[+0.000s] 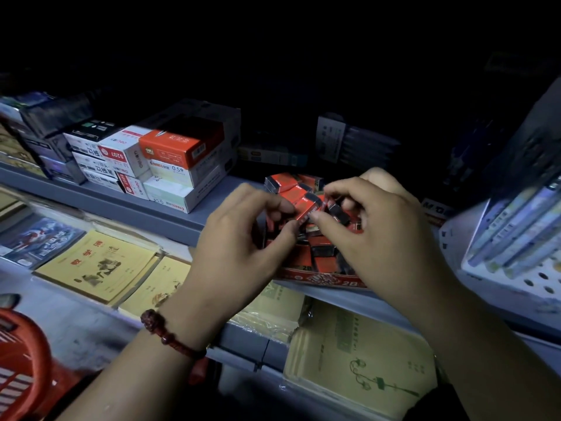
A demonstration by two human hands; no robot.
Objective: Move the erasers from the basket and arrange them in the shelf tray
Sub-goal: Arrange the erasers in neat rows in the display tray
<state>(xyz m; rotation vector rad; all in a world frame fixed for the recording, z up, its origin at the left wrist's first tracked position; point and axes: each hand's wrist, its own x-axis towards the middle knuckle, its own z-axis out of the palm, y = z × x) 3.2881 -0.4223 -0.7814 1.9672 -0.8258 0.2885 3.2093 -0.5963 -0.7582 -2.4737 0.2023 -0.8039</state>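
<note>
The top of the picture is very dark, so the boxes far behind the hands are hard to make out. The red basket is cut off at the bottom corner, well apart from the left hand, and you cannot see inside it. The hands cover a big part of the shelf tray, so many erasers are hidden. The left hand has its fingers curled in, and its thumb and first fingers pinch the end of an orange and black eraser. A red bead bracelet sits on that wrist. The right hand is curled too, and its fingertips pinch the same small bunch of erasers from the other side. The erasers are little blocks in orange and black wrappers. They lie in the red tray right under both hands, some flat and some tipped. The tray's front wall says 2B. Stacked white and orange boxes sit beyond the left hand.
</note>
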